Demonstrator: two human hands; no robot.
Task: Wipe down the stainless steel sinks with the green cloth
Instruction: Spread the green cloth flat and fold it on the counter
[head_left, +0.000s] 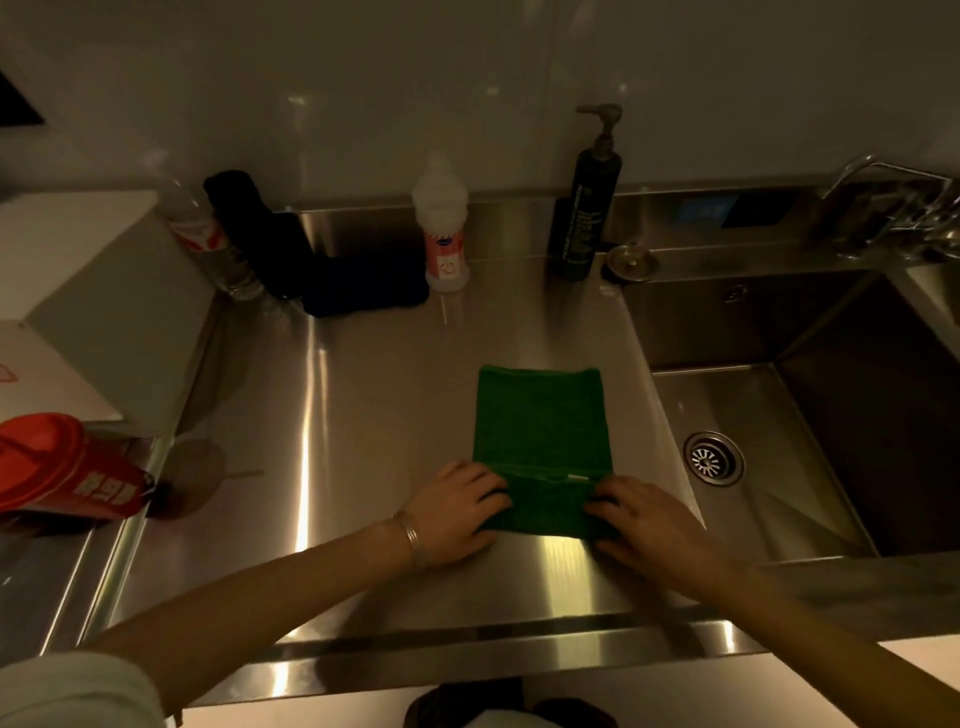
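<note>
The table (363, 395) is showing a brushed stainless steel surface, flat and reflective, with bright streaks of glare running toward its front lip. To its right, the sink (810, 332) is sitting recessed, a rectangular steel basin with straight walls and a round slotted drain (712, 459) in its floor. A chrome tap (893, 208) is standing at the far right behind the basin.

The green cloth (543, 431) is lying flat on the table just left of the sink, a rectangle of soft, napped fabric, its near edge being folded over upon itself. The left hand (457, 512) is gripping the near left corner of the fold, fingers curled over it; a metal bangle is circling that wrist. The right hand (641, 519) is holding the near right corner likewise, fingers bent onto the fabric.

Along the back edge, a tall dark cylindrical pump bottle (589, 208) and a white plastic bottle (444, 223) are standing upright. A black cloth (322, 265) is slumping beside a clear plastic bottle (208, 234). A red container (62, 467) is lying on its side at the left.
</note>
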